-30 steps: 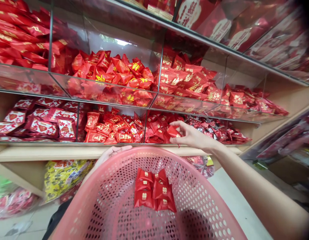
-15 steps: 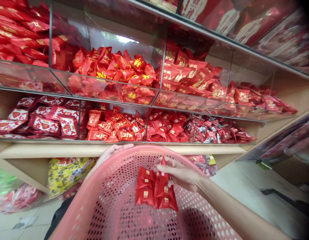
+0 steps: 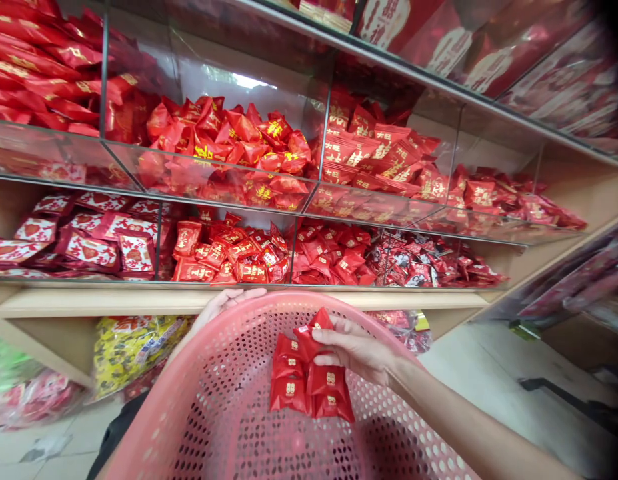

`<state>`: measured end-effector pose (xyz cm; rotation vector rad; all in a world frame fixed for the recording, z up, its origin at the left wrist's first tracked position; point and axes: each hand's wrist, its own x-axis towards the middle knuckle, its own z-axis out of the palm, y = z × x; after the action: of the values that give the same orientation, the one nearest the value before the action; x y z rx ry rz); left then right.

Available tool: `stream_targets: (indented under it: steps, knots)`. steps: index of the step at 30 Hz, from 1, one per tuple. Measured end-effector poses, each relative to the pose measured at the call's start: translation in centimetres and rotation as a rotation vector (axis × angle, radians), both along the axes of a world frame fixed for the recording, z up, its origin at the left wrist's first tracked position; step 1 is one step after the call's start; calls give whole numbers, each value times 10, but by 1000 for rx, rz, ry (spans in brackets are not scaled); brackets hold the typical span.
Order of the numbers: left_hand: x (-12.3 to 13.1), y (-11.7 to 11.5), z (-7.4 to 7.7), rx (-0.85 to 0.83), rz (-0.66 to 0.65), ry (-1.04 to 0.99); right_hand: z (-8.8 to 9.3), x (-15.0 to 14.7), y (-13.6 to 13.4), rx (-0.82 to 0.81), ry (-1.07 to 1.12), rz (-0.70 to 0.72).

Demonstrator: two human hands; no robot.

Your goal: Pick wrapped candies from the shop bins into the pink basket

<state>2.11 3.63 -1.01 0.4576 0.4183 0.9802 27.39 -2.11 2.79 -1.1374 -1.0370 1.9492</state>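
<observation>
In the head view a pink perforated plastic basket point(image 3: 153, 407) lies tilted toward me. My left hand point(image 3: 226, 301) curls round its far left outside, by the shelf edge; the basket wall hides part of it. Inside the basket, my right hand point(image 3: 351, 347) pinches a small red candy packet point(image 3: 316, 327) between thumb and fingers. Below it, several red packets point(image 3: 291, 393) with gold double-happiness characters lie in two columns against the far wall. The held packet overlaps the upper end of the columns.
Beyond the basket stand shelves with clear dividers, filled with red-wrapped sweets point(image 3: 229, 143). A yellow bag point(image 3: 129, 350) sits on the lower left shelf, with pink bags point(image 3: 43, 400) beside it. A wooden ledge point(image 3: 103, 301) runs behind the basket's rim.
My right hand has turned the held packet from edge-on to lying flatter, tipped toward the left column. The left hand and the basket have hardly moved.
</observation>
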Motion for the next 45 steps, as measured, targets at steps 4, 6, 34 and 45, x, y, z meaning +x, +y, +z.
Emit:
stream_targets:
  steps: [4, 6, 34, 45]
  knots:
    - [1, 0, -1, -13, -19, 29, 0, 1, -1, 56, -26, 18]
    - [2, 0, -1, -14, -21, 37, 0, 0, -2, 48, -37, 26]
    - [3, -1, -2, -26, 99, 104, -36, -20, -10, 275, -446, 87]
    - [1, 0, -7, -13, 141, 108, -41, -28, -15, 744, -987, 211]
